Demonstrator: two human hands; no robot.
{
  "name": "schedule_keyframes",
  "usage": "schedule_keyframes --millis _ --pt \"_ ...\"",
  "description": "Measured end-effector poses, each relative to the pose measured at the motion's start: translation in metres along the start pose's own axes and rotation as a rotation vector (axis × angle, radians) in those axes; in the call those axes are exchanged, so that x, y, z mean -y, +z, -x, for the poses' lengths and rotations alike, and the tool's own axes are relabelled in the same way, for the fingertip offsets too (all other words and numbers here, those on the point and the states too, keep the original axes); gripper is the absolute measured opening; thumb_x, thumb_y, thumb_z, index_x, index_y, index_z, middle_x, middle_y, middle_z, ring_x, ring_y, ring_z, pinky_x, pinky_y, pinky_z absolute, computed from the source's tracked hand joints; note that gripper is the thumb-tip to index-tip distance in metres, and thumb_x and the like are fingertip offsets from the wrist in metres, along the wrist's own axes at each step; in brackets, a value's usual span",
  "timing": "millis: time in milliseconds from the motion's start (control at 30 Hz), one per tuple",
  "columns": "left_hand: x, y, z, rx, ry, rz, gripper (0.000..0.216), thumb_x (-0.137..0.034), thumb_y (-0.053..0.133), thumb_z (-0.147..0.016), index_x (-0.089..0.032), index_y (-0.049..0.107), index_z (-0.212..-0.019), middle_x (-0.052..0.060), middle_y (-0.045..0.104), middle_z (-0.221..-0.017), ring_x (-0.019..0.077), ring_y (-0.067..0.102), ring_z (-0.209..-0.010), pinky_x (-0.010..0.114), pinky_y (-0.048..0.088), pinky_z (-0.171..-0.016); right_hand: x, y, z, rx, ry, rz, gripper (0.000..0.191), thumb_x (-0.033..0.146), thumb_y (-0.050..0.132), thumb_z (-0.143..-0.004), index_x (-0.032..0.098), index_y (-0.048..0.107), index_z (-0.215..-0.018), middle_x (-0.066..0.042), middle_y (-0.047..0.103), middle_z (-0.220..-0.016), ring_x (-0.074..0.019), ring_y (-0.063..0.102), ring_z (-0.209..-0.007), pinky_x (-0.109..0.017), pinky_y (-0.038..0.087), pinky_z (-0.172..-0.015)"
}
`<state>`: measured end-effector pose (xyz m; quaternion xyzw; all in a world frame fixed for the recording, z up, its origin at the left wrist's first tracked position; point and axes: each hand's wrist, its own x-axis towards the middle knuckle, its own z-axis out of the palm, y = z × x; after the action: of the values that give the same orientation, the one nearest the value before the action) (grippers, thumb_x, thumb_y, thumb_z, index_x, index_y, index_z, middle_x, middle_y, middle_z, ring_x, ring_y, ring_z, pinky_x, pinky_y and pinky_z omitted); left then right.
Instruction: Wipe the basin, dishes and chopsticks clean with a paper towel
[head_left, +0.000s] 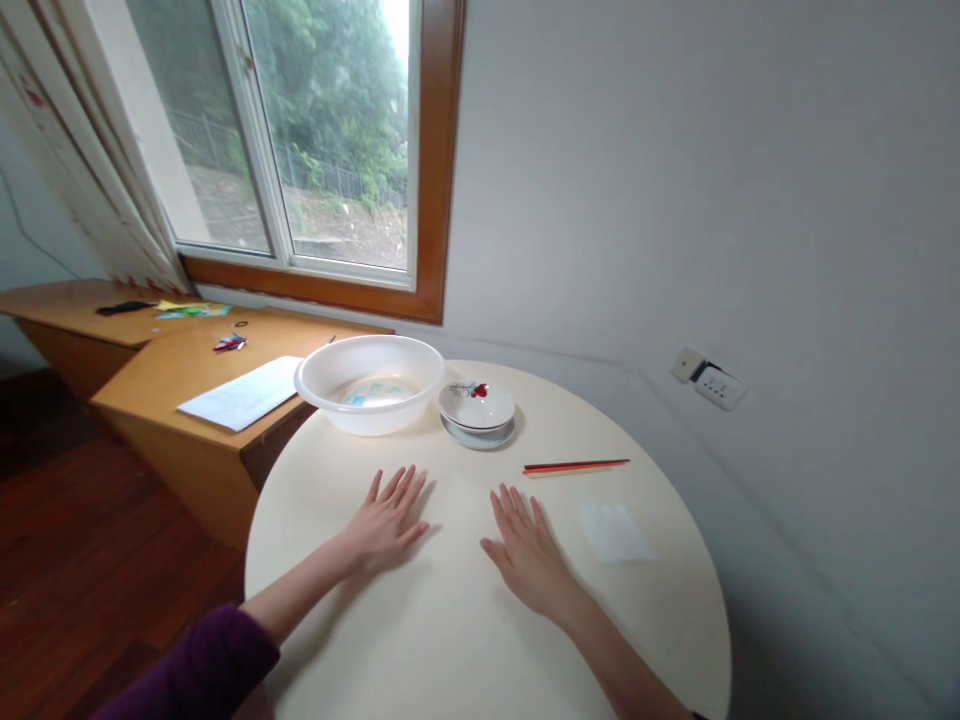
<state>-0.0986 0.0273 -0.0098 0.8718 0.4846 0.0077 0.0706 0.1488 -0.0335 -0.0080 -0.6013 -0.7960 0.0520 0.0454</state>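
My left hand [386,522] lies flat on the round cream table [450,640], fingers stretched out and empty. My right hand [527,551] rests flat beside it, fingers spread, holding nothing. Beyond the hands stands a white plastic basin [370,383] with a little bluish water in it. To its right sits a small stack of white plates [478,412] with a red mark on top. A pair of red-brown chopsticks [576,466] lies further right. A pale folded cloth or tissue [615,531] lies right of my right hand.
A low wooden desk [161,385] stands left of the table with a white paper [244,393] and small items on it. A window [300,140] is behind it. A wall socket [709,380] is on the right wall. Dark wood floor at left.
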Motion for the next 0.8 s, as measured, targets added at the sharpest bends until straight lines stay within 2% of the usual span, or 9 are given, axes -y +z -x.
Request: schedule_keyframes --millis 167,333,800 --pt "-0.004 0.013 0.003 0.056 0.002 0.024 0.075 -0.060 0.011 -0.087 -0.013 0.013 -0.145 0.012 0.007 -0.151 0.0272 0.005 -0.139 0.052 -0.002 -0.110 0.004 0.013 -0.003 0.044 -0.004 -0.025 0.069 0.058 0.017 -0.090 0.014 0.020 -0.144 -0.010 0.013 -0.150 -0.0243 0.009 -0.139 -0.047 0.007 -0.112" --pt "-0.006 0.022 0.003 -0.007 -0.007 0.016 0.077 -0.062 0.012 -0.086 -0.012 0.018 -0.144 0.012 0.011 -0.150 0.0274 0.009 -0.139 0.051 -0.001 -0.110 0.005 0.020 -0.003 0.055 0.018 -0.030 0.066 0.057 0.018 -0.090 0.018 0.021 -0.144 -0.008 0.014 -0.151 -0.0233 0.012 -0.139 -0.046 0.007 -0.112" --pt "-0.009 0.020 0.005 -0.043 -0.019 0.019 0.072 -0.059 0.016 -0.087 -0.015 0.021 -0.144 0.011 0.014 -0.150 0.0260 0.012 -0.139 0.050 0.004 -0.111 0.005 0.020 -0.003 0.051 0.033 -0.048 0.066 0.057 0.017 -0.090 0.018 0.022 -0.144 -0.007 0.016 -0.150 -0.0219 0.012 -0.139 -0.045 0.006 -0.112"
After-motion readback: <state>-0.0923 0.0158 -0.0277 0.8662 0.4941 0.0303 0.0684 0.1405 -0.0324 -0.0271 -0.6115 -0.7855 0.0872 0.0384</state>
